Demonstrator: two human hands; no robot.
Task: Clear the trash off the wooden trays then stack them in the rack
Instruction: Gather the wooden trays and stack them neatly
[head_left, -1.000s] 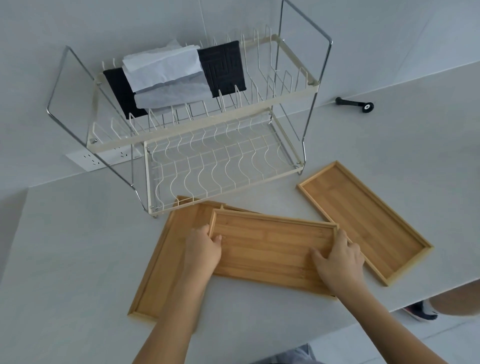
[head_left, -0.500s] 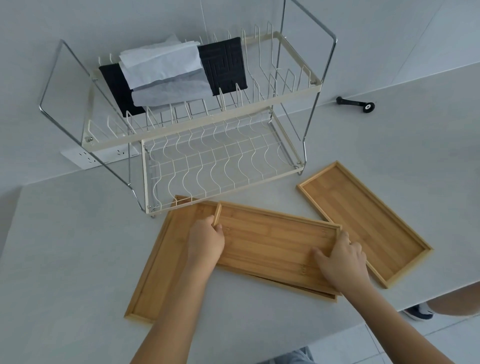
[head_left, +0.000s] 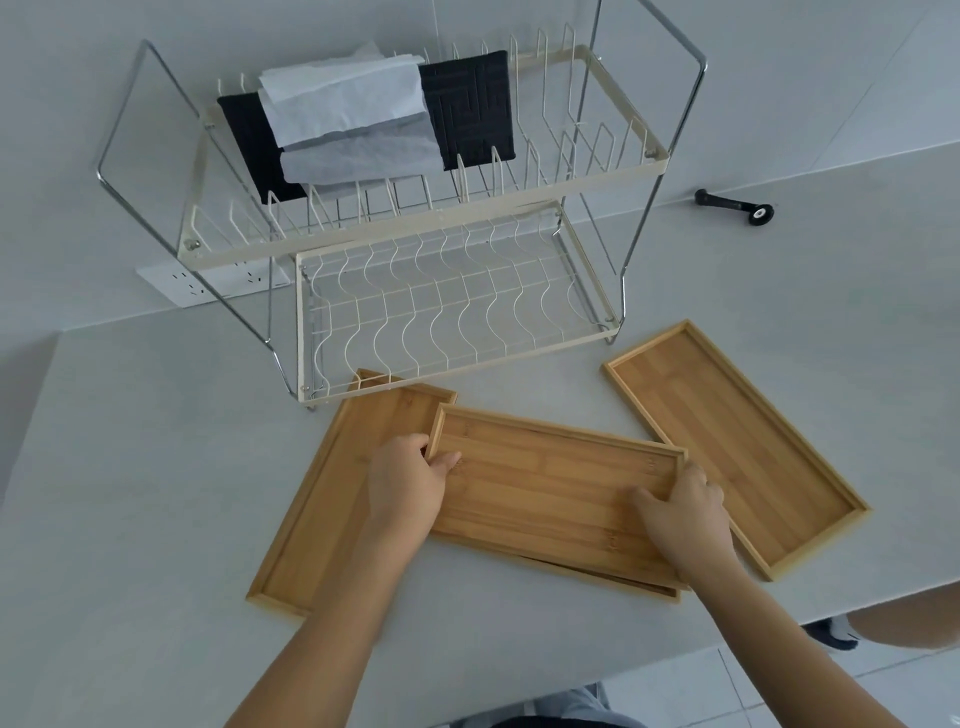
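Three wooden trays lie on the grey counter in front of a two-tier wire rack (head_left: 447, 312). I hold the middle tray (head_left: 550, 488) by its two short ends: my left hand (head_left: 405, 486) grips its left end, my right hand (head_left: 683, 512) its right end. This tray is raised and tilted, and its left part overlaps the left tray (head_left: 332, 499). A thin wooden edge shows under its front side; I cannot tell what it belongs to. The right tray (head_left: 727, 447) lies apart, flat on the counter. No trash is visible on any tray.
The rack's upper tier holds a black quilted mat (head_left: 467, 109) with crumpled white and grey paper (head_left: 348, 119) on it. A black tool (head_left: 737, 203) lies by the wall at right. A wall socket (head_left: 182, 283) sits behind the rack. The counter edge runs lower right.
The middle tray has lifted and tilted in my two hands, its far edge rising toward the rack. The other two trays have stayed put.
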